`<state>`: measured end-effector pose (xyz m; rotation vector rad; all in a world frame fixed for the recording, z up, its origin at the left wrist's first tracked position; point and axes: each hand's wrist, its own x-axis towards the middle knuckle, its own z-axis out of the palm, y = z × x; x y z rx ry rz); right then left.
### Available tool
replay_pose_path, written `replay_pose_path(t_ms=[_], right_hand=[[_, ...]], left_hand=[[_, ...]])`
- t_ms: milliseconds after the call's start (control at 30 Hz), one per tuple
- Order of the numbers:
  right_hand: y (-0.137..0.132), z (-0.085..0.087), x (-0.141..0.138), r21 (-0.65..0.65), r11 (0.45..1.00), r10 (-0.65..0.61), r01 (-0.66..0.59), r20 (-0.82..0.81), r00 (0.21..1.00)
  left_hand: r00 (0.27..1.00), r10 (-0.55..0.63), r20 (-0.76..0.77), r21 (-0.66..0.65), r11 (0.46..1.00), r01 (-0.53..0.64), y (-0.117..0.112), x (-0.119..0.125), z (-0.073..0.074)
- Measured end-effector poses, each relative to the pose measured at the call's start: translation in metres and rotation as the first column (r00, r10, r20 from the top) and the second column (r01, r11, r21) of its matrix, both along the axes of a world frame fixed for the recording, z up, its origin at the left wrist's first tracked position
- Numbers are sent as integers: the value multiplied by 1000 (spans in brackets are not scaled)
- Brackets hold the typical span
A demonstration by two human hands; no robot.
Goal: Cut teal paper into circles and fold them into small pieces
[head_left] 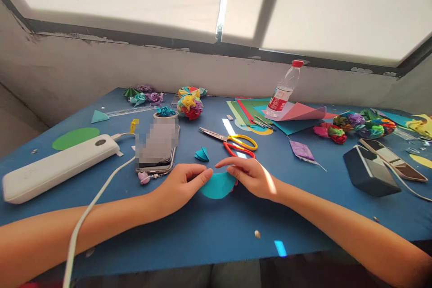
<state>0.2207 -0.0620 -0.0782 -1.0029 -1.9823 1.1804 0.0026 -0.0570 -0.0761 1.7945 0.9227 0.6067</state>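
Observation:
A piece of turquoise paper [218, 187] with a curved lower edge is held just above the blue table. Its left end is pinched by my left hand [182, 186], thumb on top. At the right end, my right hand [254, 177] grips it between the thumb and fingers, with the index finger stretched out above the paper. Just beyond my hands lies a small folded teal paper piece [201, 155]. Scissors [232, 140] with yellow and red handles rest behind it, blades apart.
A phone [157, 144] leans left of centre, near a white power bank [60, 166] whose cable crosses my left forearm. Coloured sheets [297, 114] lie under a plastic bottle [284, 87]. Paper flowers [191, 105] sit at the back. A dark box [369, 173] stands right.

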Motion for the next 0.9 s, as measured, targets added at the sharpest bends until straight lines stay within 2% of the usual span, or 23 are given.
replay_pose_path(t_ms=[167,300,400,500,600,700,767,900], right_hand=[[3,1,1,-106,994,-40,40,-2,999],[4,2,1,-193,980,-71,57,-68,995],[8,0,3,-242,968,-94,61,-127,987],[11,2,4,-297,954,-95,40,-173,980],[10,10,3,-321,947,-83,29,-155,984],[6,15,1,-311,950,-59,31,-79,995],[4,14,0,-315,949,-39,14,-71,997],[0,9,0,-327,945,-11,-22,-97,995]], left_hand=[[998,40,38,-38,999,-38,3,0,-1],[993,55,109,-63,997,-48,2,-2,-4],[986,14,165,-51,999,-6,-1,-3,-3],[980,-47,192,15,999,45,-7,-5,1],[991,-80,106,65,995,73,-12,-6,4],[998,-46,38,93,995,42,-12,-5,4],[1000,-20,6,146,989,19,-11,-3,3],[992,-41,-120,231,971,68,-8,0,5]])
